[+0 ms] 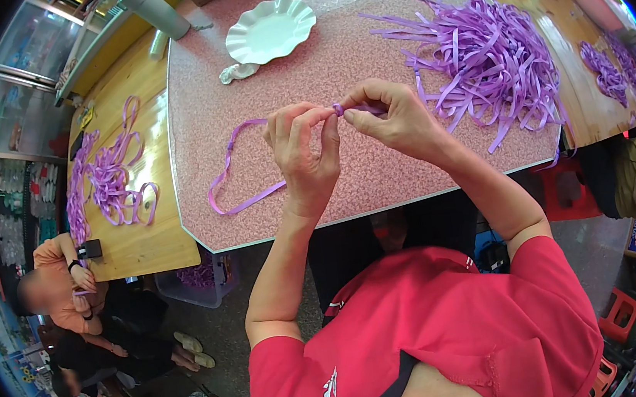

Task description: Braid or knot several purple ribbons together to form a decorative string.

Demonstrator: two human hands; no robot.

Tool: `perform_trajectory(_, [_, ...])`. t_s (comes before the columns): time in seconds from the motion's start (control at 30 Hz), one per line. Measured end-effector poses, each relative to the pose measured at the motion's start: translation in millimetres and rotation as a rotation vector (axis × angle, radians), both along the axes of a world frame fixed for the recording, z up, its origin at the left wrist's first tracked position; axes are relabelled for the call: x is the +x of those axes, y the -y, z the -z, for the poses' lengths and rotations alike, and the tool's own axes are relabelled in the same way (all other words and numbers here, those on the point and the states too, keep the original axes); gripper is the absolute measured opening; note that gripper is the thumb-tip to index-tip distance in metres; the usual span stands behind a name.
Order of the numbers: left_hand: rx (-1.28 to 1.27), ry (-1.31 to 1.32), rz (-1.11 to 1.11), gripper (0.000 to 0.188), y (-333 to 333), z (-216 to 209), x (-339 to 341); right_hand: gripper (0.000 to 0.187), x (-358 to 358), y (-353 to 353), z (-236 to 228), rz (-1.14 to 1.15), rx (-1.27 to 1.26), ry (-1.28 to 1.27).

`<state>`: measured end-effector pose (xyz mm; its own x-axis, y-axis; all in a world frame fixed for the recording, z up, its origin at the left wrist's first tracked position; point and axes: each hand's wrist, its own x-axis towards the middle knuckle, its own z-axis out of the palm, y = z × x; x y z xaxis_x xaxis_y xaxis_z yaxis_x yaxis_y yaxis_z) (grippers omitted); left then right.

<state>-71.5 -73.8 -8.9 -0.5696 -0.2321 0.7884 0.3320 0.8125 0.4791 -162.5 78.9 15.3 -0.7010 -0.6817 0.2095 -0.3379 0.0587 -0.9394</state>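
Observation:
A narrow purple ribbon (217, 180) runs in a loop over the pink speckled table, left of my hands. Its gathered or knotted part (338, 109) sits between my two hands, just above the tabletop. My left hand (303, 142) pinches the ribbon there between thumb and forefinger. From the other side my right hand (393, 117) pinches it too, with a bit of purple ribbon showing under its fingers. A big tangled heap of purple ribbons (486, 61) lies beyond my right hand.
A scalloped pale plate (271, 31) and a crumpled white wad (239, 73) lie at the back, near a grey cylinder (155, 11). More purple ribbons (110, 178) lie on the wooden table at left, others (606, 74) at right. People sit on both sides.

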Motion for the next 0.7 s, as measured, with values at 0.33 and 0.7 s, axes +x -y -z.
perform_trajectory(0.33, [0.016,0.028,-0.01,0.018,-4.1,3.5,-0.2,0.014,1.3,-8.7,-15.1,0.012,0.051,-0.071])
perform_trajectory(0.7, [0.001,0.135,0.07,0.022,-9.0,10.9,-2.7,0.016,-11.8,-13.9,-7.1,-0.086,0.226,-0.062])
